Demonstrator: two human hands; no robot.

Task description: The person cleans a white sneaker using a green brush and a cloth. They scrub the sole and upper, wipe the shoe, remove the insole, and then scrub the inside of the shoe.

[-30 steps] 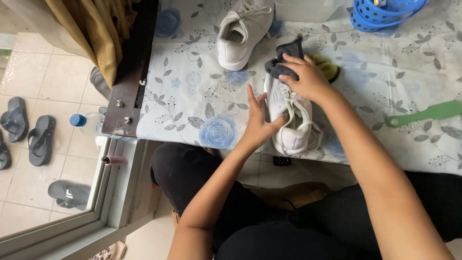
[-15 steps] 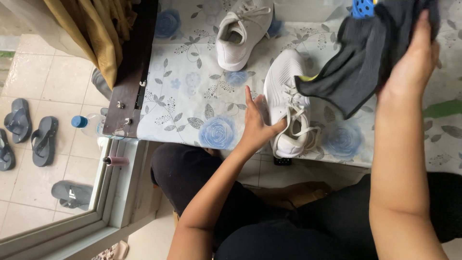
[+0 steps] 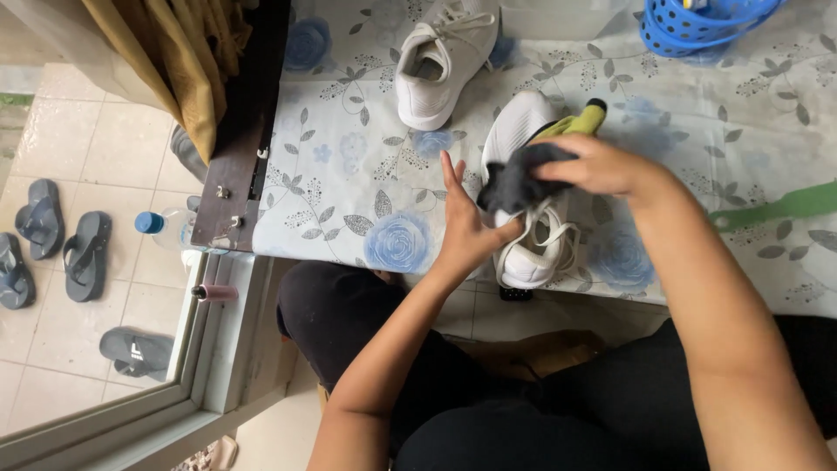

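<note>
A white sneaker (image 3: 528,253) lies on the floral tablecloth (image 3: 349,192) near the table's front edge. My left hand (image 3: 466,228) steadies its side, palm against the shoe and fingers spread upward. My right hand (image 3: 597,166) presses a bunched dark grey cloth (image 3: 516,177) onto the top of that sneaker. A yellow-green object with a dark tip (image 3: 582,120) pokes out just behind my right hand. The second white sneaker (image 3: 445,57) rests farther back on the table, apart from both hands.
A blue perforated basket (image 3: 697,26) sits at the back right. A green strip (image 3: 776,208) lies at the right. A mustard curtain (image 3: 187,61) hangs at the table's left edge. Slippers (image 3: 61,240) and a blue-capped bottle (image 3: 166,228) are on the tiled floor.
My right hand had lifted the dark cloth up and to the right, and has now come back down, bunching it on the sneaker. My left hand stayed against the shoe.
</note>
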